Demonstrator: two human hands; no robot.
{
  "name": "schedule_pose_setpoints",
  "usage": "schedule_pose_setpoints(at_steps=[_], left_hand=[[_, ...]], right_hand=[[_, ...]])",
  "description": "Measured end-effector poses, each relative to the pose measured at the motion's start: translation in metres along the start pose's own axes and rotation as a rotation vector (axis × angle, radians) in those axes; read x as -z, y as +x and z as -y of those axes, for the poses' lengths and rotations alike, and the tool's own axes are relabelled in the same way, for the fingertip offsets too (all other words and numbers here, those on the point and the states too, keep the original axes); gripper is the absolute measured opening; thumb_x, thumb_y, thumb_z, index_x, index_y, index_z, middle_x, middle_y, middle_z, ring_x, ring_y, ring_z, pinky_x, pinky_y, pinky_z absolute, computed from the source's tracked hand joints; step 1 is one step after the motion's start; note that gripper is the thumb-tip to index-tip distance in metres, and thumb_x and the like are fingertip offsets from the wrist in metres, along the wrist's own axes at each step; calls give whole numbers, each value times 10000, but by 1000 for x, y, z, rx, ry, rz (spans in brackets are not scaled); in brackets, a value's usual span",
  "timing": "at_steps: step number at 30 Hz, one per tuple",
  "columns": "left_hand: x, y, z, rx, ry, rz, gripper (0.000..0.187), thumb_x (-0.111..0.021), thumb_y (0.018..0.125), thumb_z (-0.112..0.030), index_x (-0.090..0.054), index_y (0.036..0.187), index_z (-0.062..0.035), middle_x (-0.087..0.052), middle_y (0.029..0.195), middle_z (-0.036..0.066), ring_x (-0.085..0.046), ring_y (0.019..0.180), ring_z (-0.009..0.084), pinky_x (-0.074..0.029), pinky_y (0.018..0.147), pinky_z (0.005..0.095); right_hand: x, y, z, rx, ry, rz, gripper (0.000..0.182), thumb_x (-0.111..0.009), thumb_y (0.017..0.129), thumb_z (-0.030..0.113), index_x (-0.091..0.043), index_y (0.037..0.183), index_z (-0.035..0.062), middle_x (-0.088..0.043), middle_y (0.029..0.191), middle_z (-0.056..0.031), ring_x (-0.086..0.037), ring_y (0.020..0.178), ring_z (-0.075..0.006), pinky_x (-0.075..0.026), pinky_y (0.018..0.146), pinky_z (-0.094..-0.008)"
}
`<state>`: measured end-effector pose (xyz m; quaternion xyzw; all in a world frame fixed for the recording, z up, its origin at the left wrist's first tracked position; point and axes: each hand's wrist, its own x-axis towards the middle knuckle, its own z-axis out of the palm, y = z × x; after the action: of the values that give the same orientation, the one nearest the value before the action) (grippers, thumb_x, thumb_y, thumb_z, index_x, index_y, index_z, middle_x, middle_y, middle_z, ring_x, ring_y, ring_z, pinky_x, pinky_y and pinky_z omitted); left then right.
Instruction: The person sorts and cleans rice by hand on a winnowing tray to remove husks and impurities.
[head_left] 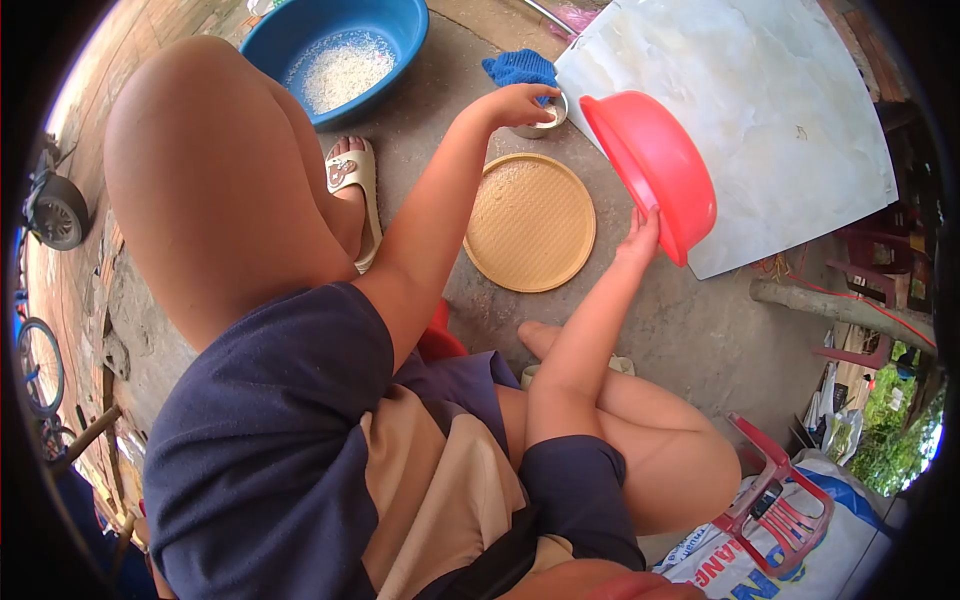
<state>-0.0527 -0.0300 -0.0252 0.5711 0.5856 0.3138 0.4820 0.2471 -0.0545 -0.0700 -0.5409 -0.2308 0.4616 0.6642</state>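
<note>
My left hand (518, 104) is closed at the rim of a small metal bowl (540, 130), with some pale contents showing inside. My fingers partly cover the bowl. My right hand (640, 236) grips the lower rim of a red plastic basin (665, 170), which is tipped up on its side with its opening facing left. Between my arms, a round tan tray with a woven pattern (530, 225) lies on the ground. Beyond my left foot stands a large blue basin (405, 35) with white rice-like grains (348, 72) in it.
Beside the metal bowl is a bunched blue mesh cloth (522, 68). A large pale marbled sheet (760, 120) stretches across the upper right. A red plastic chair (775, 490) and a printed white sack (720, 560) are at lower right. A wooden log (840, 305) lies at right.
</note>
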Motion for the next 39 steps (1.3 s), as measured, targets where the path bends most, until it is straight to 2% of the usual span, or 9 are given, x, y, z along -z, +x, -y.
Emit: schedule_pose_setpoints(at_steps=[5,9,13,19,23,25,26,28,39], left_hand=[[-16,13,88,284,390,-424,432,-614,797,-308,-579,1176,-105,-609,1083,180,-584,990,310,-443,884,365],[-67,-33,104,494,364,-635,386,-529,851,-352,-592,1153,-120,-543,1224,116,-476,1154,280,-378,960,430],[-119,-58,161,124,554,-823,328,-517,860,-302,-603,1126,-132,-455,1332,81,-402,1237,260,-302,1021,431],[-111,-66,142,120,535,-796,285,-563,829,-263,-630,1077,-140,-448,1343,75,-369,1269,257,-256,1046,425],[-106,-69,137,126,476,-770,242,-598,801,-240,-661,1018,-153,-489,1298,66,-377,1257,272,-259,1048,408],[-105,-68,138,144,419,-812,238,-602,799,-233,-661,1012,-147,-505,1274,64,-386,1247,276,-270,1040,408],[-102,-68,139,155,369,-848,233,-605,797,-226,-661,1007,-140,-521,1249,62,-395,1236,280,-282,1032,408],[-94,-66,136,181,361,-909,228,-604,797,-217,-661,1002,-135,-529,1240,66,-414,1217,281,-306,1013,407],[-73,-67,157,181,459,-841,254,-576,821,-219,-632,1058,-144,-469,1322,61,-357,1278,272,-282,1040,407]], right_hand=[[7,-5,-20,-63,285,-424,390,-545,881,210,-457,1207,14,-539,1153,-148,-569,1012,-280,-547,762,-354],[11,10,-25,-192,413,-782,403,-479,893,320,-485,1185,42,-574,1109,-114,-591,961,-240,-547,710,-311],[13,29,-22,-431,794,-980,457,-480,883,382,-495,1181,36,-620,1060,-125,-604,951,-218,-538,660,-291],[-23,-5,-46,-291,159,-809,412,-524,874,380,-566,1007,-8,-652,910,-102,-617,741,-205,-500,591,-280],[-29,5,-116,-439,-299,-160,472,-618,824,322,-478,1165,28,-521,1104,-133,-550,907,-244,-437,657,-325],[-71,-35,-107,-317,-313,-151,240,-591,840,227,-581,881,-9,-493,598,-44,-435,432,-125,-304,363,-239],[-77,-39,-108,-321,-315,-144,240,-591,840,227,-581,881,-9,-493,598,-44,-435,432,-125,-304,363,-239],[-87,-45,-112,-394,-543,227,336,-580,854,276,-550,1088,36,-603,968,-100,-574,839,-216,-439,632,-282],[-140,-36,-131,126,-628,425,232,-569,847,154,-628,977,-29,-657,913,-124,-627,813,-200,-477,746,-293]])
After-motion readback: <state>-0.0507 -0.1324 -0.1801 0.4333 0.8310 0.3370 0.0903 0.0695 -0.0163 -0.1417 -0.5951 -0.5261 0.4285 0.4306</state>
